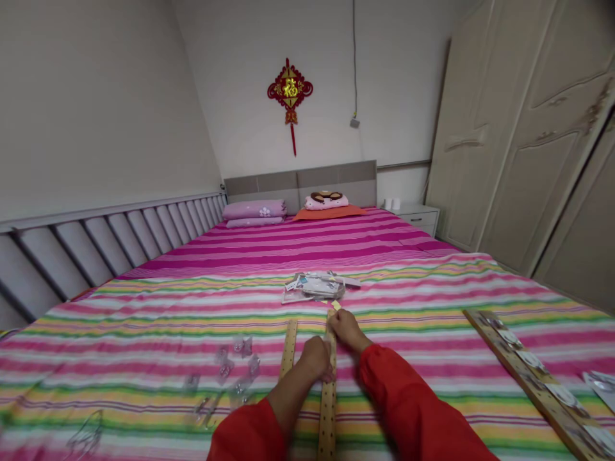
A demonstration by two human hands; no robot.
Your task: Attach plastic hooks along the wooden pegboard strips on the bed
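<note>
A long, narrow wooden strip (327,410) with rows of small holes lies lengthwise on the striped sheet. My left hand (317,358) is closed on its middle part, fingers curled at the edge. Farther up, my right hand (348,330) is closed around the strip's far end; its fingertips are partly hidden. A small pale-yellow piece (336,305) shows just beyond those fingers. To the left rests a second holed wooden strip (289,342), partly covered by my left forearm. Past both hands lies a pile of clear plastic packets (314,285).
Several small clear plastic pieces (240,365) are scattered at left, near thin wire (86,432). At right lies a wooden board (523,378) with several round, pale items along it. A striped sheet (158,333) covers the bed; folded bedding (254,210) sits by the headboard.
</note>
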